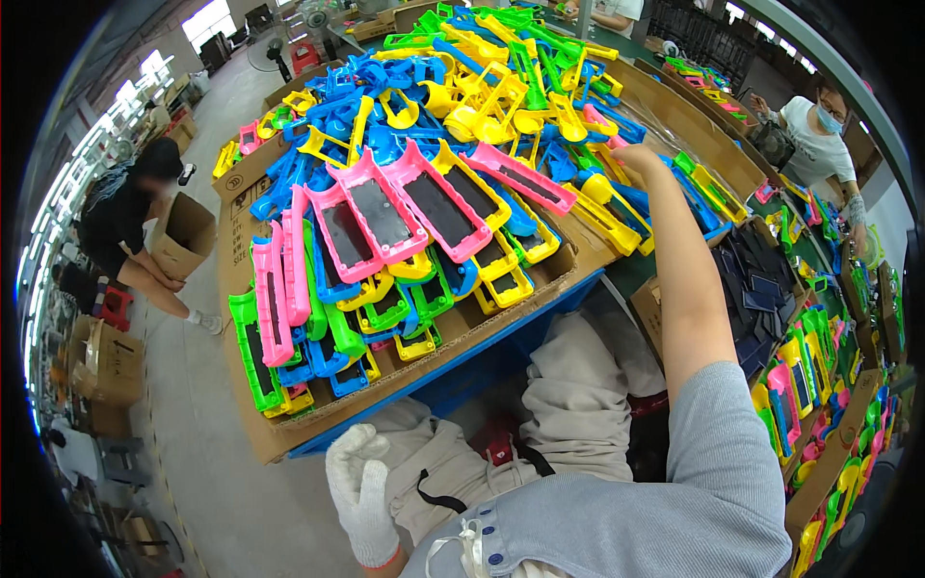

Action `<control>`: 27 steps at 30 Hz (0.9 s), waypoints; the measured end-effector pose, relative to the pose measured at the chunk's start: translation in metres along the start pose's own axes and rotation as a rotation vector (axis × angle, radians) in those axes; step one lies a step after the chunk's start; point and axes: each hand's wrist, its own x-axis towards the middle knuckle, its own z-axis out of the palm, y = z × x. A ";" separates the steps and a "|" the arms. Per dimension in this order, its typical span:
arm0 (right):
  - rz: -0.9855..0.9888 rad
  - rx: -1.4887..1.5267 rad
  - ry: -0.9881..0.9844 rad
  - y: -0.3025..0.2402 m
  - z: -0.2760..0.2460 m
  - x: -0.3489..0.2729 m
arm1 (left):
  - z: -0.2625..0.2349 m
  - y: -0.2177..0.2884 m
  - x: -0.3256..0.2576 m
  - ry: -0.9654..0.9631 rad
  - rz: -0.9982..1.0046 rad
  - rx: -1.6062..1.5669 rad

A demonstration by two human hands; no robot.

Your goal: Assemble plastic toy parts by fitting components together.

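Note:
My left hand (pixel 358 491), in a white knitted glove, is held over my lap near the box's front edge. Its fingers are bent, with the thumb apart from them and nothing between. Stretched far forward, my bare right hand (pixel 633 159) is at the right side of a big heap of plastic casings (pixel 491 96) in yellow, blue, green and pink. A pink casing (pixel 599 119) is close to its fingertips; the fingers hardly show, so a grip cannot be made out. Nearer to me, pink casings with dark panels (pixel 381 214) lie in overlapping rows above yellow, blue and green ones.
The heap fills a cardboard box (pixel 424 371) on a blue support. At right stand dark flat panels (pixel 756 284) and boxes of more casings (pixel 809 376). A person in white (pixel 814 140) works at far right; another (pixel 135 207) handles a carton (pixel 183 236) at left.

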 end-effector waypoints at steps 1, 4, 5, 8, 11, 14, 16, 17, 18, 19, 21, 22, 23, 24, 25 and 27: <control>0.003 0.064 0.010 0.005 0.002 0.008 | 0.003 0.002 0.000 -0.001 -0.016 0.000; -0.008 0.007 0.138 -0.005 0.004 0.000 | 0.010 0.004 0.004 -0.013 0.033 0.028; 0.002 -0.143 0.237 0.001 0.004 0.019 | 0.011 0.005 0.006 -0.016 0.029 0.037; -0.096 -0.143 0.593 -0.018 -0.020 -0.003 | 0.013 0.007 0.011 -0.003 0.016 0.028; -0.247 -0.122 0.877 -0.040 -0.057 -0.032 | 0.018 0.008 0.013 -0.037 0.017 0.008; -0.510 -0.082 0.972 -0.057 -0.084 -0.066 | 0.023 0.006 0.017 -0.092 0.023 -0.057; -0.653 0.083 0.824 -0.074 -0.092 -0.105 | 0.023 0.002 0.023 -0.245 0.069 -0.006; -0.657 0.070 0.821 -0.078 -0.096 -0.121 | 0.027 0.003 0.025 -0.245 0.062 -0.017; -0.700 0.349 0.577 -0.080 -0.099 -0.135 | 0.034 0.004 0.027 -0.330 0.068 -0.014; -0.723 0.620 0.318 -0.084 -0.102 -0.149 | 0.040 0.005 0.030 -0.413 0.076 -0.010; -0.750 0.817 0.039 -0.101 -0.112 -0.179 | 0.056 0.011 0.038 -0.572 0.021 -0.071; -0.753 1.026 -0.247 -0.106 -0.107 -0.191 | 0.068 0.015 0.041 -0.637 -0.031 -0.151; -0.740 1.022 -0.261 -0.111 -0.097 -0.202 | 0.077 0.014 0.045 -0.717 -0.038 -0.271; -0.733 1.083 -0.375 -0.119 -0.085 -0.212 | 0.087 0.012 0.051 -0.805 -0.066 -0.414; -0.725 1.147 -0.505 -0.128 -0.067 -0.221 | 0.098 0.007 0.054 -0.878 -0.122 -0.608; -0.725 1.232 -0.637 -0.124 -0.027 -0.244 | 0.117 0.028 0.055 -1.012 -0.329 -0.930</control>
